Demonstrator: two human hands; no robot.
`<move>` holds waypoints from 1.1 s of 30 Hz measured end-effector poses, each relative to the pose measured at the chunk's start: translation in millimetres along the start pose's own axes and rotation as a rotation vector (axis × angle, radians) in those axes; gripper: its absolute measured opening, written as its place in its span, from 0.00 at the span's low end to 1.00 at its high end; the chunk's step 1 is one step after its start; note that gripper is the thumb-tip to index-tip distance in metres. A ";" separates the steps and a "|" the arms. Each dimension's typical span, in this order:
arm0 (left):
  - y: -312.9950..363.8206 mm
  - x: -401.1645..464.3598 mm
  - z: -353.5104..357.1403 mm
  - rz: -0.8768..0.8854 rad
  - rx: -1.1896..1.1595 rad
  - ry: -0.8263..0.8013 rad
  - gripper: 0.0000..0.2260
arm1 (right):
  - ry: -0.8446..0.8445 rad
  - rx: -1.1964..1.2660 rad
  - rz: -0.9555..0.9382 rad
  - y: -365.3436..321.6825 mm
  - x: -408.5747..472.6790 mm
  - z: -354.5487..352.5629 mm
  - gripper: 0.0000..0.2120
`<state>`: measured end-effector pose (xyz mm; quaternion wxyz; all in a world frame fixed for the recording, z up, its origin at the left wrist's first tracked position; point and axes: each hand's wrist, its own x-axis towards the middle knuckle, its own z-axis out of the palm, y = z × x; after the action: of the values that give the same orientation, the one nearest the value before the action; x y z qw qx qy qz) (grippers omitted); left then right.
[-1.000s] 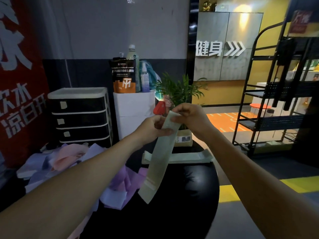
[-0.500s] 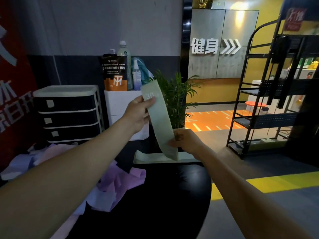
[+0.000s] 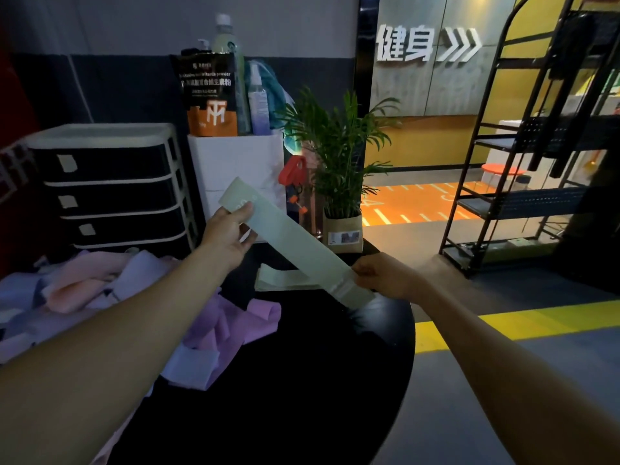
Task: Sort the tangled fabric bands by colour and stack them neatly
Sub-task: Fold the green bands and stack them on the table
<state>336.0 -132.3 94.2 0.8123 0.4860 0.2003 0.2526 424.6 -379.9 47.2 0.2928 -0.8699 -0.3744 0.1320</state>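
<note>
A pale green fabric band is stretched flat and slanted between my two hands above the black round table. My left hand pinches its upper left end. My right hand pinches its lower right end near the stitched seam. Below it, at the table's far side, lies another pale green band, flat. A tangled heap of pink, lilac and pale blue-grey bands covers the left part of the table.
Behind the table stand a black drawer unit, a white box with a pouch and bottles on top, and a potted plant. A black metal rack stands at the right. A yellow floor stripe runs right of the table.
The band went from hanging upright to slanting low across the table. My left hand came down with the top end; my right hand drew the bottom end out to the right, above the flat green band.
</note>
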 end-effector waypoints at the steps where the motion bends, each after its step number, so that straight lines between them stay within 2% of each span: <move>1: -4.5 2.1 -1.1 -0.013 -0.005 0.005 0.06 | 0.004 -0.017 0.018 4.4 1.6 2.2 0.06; 6: -24.1 14.1 -9.0 -0.071 -0.015 0.071 0.06 | 0.110 0.110 0.118 22.3 8.5 6.0 0.05; 8: -32.7 23.2 -14.2 -0.090 0.027 0.108 0.06 | 0.158 0.082 0.136 31.0 10.6 5.4 0.07; 11: -48.1 32.0 -15.9 -0.093 0.146 0.154 0.07 | 0.294 0.023 0.196 47.5 18.7 3.5 0.10; 14: -62.7 37.8 -11.7 -0.070 0.243 0.160 0.08 | 0.480 0.062 0.261 60.2 26.1 -2.5 0.09; 18: -76.9 48.5 -17.3 -0.039 0.510 0.166 0.09 | 0.622 0.064 0.294 71.5 34.4 -8.5 0.08; 21: -82.7 57.2 -29.4 -0.012 0.703 0.177 0.06 | 0.640 0.048 0.289 76.8 43.6 -8.3 0.07; 26: -85.9 53.5 -31.1 0.078 0.967 0.184 0.09 | 0.606 -0.049 0.287 82.7 57.0 -3.3 0.08; 29: -89.2 52.6 -31.4 0.093 1.070 0.196 0.09 | 0.580 -0.106 0.288 88.9 61.9 2.8 0.10; 33: -93.6 51.5 -34.9 0.135 1.106 0.199 0.04 | 0.566 -0.157 0.286 91.1 64.1 7.5 0.10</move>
<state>377.1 -114.6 -8.9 0.3960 0.8249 0.3468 0.2060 517.4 -380.1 -14.8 0.2957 -0.9358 -0.1610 -0.1047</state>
